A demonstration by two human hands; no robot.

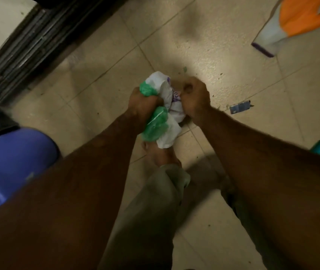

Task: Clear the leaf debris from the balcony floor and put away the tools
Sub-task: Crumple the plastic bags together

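L hand [142, 106] & R hand [193, 100] grip crumpled plastic bag [166, 114].

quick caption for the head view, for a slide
Left hand and right hand grip a crumpled white-and-green plastic bag above the beige tiled floor, near an orange-and-white plastic dustpan

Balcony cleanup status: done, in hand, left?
Done: floor mostly leaf-free, only scattered green flecks. In hand: left hand and right hand grip a bunched white-green bag. Left: flecks, plus the orange-white tool and small blue item out on the floor.
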